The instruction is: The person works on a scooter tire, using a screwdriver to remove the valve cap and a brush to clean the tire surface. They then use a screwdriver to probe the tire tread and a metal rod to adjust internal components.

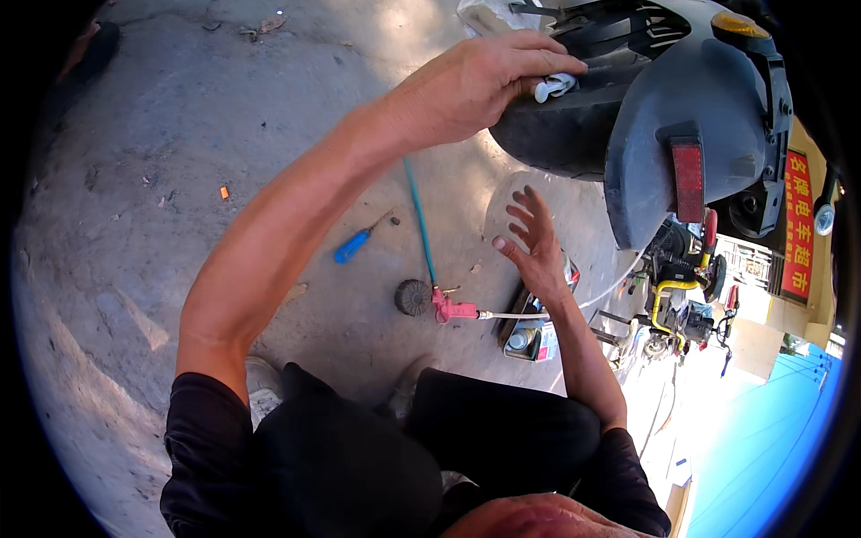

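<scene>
A: Over the concrete floor (296,108), which part are we facing?

B: We are facing a grey mudguard (686,103), with a black tyre (560,139) showing beside it.

A: How are we holding our hands?

B: Apart. Our left hand (502,72) is reaching over the tyre; our right hand (537,253) is hovering above the floor, fingers spread.

A: Smaller items?

B: A pink hose tool (457,309) is lying below. Smallest, we are noting a crumpled white piece (558,86) at the tyre, our left hand pinching it.
</scene>
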`<control>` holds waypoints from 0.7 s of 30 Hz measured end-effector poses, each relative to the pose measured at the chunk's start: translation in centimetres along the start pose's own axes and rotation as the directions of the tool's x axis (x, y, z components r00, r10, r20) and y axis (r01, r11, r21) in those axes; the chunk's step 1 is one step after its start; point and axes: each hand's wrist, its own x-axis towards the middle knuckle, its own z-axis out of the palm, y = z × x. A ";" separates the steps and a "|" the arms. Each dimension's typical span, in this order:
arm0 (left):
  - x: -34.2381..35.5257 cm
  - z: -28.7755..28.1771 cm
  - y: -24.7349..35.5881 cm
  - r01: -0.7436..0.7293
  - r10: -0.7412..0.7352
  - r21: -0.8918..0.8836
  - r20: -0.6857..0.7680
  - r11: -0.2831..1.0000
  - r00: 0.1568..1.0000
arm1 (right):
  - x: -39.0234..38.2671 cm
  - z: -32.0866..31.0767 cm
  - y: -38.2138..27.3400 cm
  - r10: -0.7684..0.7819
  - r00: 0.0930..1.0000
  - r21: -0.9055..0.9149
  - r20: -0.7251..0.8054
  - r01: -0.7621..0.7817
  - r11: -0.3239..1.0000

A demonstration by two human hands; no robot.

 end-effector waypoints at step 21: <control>-2.0 0.7 1.5 0.286 -0.310 -0.302 -0.032 0.909 0.950 | 1.6 1.4 -11.8 -0.177 0.919 0.116 -0.352 0.231 0.966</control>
